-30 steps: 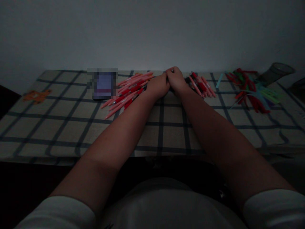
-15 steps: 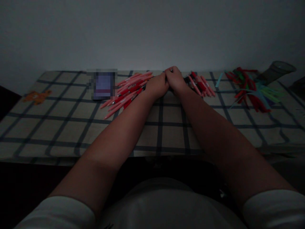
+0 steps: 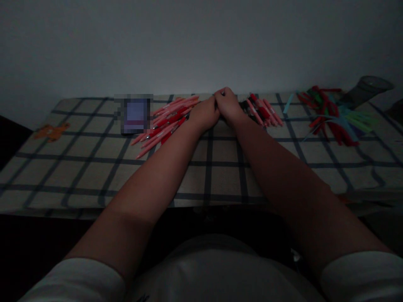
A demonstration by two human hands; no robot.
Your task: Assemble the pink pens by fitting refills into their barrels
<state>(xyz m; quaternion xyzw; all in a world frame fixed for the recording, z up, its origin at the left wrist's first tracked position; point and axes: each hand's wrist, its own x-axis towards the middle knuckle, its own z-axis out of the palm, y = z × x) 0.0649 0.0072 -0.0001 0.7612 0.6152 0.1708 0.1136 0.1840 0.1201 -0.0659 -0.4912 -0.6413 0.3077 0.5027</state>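
My left hand (image 3: pixel 206 112) and my right hand (image 3: pixel 227 105) meet at the back of the table, both with fingers curled in. What lies between them, if anything, is hidden behind the hands. Just left of my left hand lies a loose heap of pink and red pens (image 3: pixel 171 119), partly covered by the hand and forearm. A smaller bunch of pink, red and dark pens (image 3: pixel 264 111) is to the right of my right hand.
A phone (image 3: pixel 136 116), partly blurred, lies left of the pens, with an orange bear-shaped piece (image 3: pixel 51 132) farther left. Red, green and blue strips (image 3: pixel 335 119) are piled at the right beside a tilted, see-through cup (image 3: pixel 367 91). A checked cloth (image 3: pixel 195 180) covers the table; a wall stands behind.
The view has tilted slightly. My hands remain together in nearly the same place, fingers still curled, and the pens have not visibly moved.
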